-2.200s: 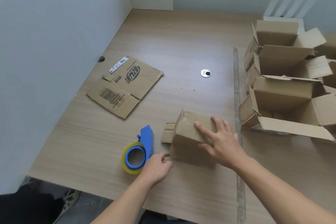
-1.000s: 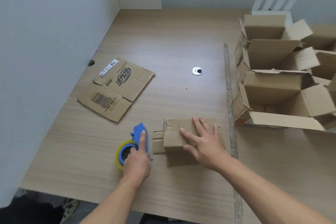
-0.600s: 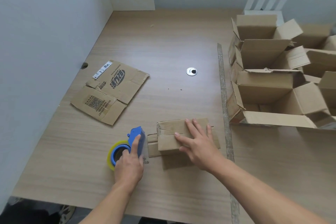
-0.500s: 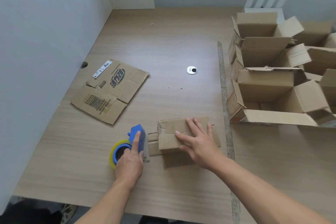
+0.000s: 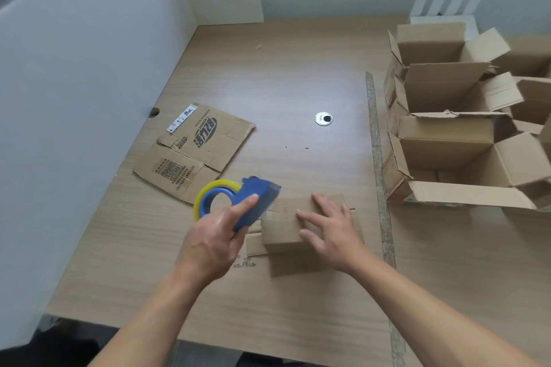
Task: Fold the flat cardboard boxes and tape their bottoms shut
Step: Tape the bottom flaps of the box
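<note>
Lifted off the desk (image 5: pixel 298 83), the tape dispenser (image 5: pixel 259 199) is now clenched in my left hand (image 5: pixel 213 243), just beside my right hand (image 5: pixel 334 232), fingers flat, pinning the box (image 5: pixel 280 235); I judge taping next.

Blue tape dispenser (image 5: pixel 256 202), yellow roll (image 5: pixel 208 188)

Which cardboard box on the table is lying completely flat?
The printed box at the left, beside the partition. The small box under the right hand and the open boxes at right stand folded.

Two hands (image 5: pixel 214 243) (image 5: pixel 331 229), one tape dispenser (image 5: pixel 256 198), one flat box (image 5: pixel 196 152), one folded box (image 5: pixel 283 231), at least four open boxes (image 5: pixel 429 42) (image 5: pixel 444 86) (image 5: pixel 444 152) (image 5: pixel 533 100)
</note>
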A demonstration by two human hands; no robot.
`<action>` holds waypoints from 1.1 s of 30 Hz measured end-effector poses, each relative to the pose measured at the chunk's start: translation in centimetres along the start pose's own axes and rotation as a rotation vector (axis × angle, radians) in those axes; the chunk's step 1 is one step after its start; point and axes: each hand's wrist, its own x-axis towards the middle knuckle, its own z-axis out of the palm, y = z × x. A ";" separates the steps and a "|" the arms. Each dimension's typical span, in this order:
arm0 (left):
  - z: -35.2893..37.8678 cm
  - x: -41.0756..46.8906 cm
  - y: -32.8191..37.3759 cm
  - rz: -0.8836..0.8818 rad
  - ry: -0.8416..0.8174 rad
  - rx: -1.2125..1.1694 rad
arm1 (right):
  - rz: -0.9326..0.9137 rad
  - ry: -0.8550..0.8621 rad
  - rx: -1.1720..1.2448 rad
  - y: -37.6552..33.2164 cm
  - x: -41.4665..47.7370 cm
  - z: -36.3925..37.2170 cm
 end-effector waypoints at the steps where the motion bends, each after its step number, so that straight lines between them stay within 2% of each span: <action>1: -0.1 0.2 0.0 0.142 -0.026 0.036 | 0.000 0.056 0.093 -0.2 0.0 -0.1; 3: 0.2 0.6 -0.2 0.350 -0.110 0.100 | 0.007 0.155 0.306 -0.2 -0.1 -0.2; 5: 0.7 0.6 -0.6 0.435 -0.179 0.156 | 0.005 0.164 0.518 -0.3 -0.6 -0.3; 6: 0.8 0.6 -0.8 0.450 -0.201 0.175 | -0.015 0.153 0.542 -0.2 -0.8 -0.2; 14: 0.7 0.9 -1.0 0.507 -0.297 0.217 | -0.114 0.108 0.266 0.3 -0.2 -0.4; 21: 0.3 0.8 -0.4 0.492 -0.342 0.239 | -0.082 0.104 0.291 0.5 0.5 -0.9; 27: 0.3 1.8 -0.7 0.461 -0.378 0.167 | -0.092 0.213 0.255 0.4 1.0 -1.3; 29: 0.3 2.3 -0.7 0.465 -0.400 0.155 | -0.076 0.275 0.317 0.8 0.4 -1.6; 33: 0.3 2.9 -0.8 0.442 -0.420 0.158 | 0.074 0.367 0.480 3.1 -1.9 -4.3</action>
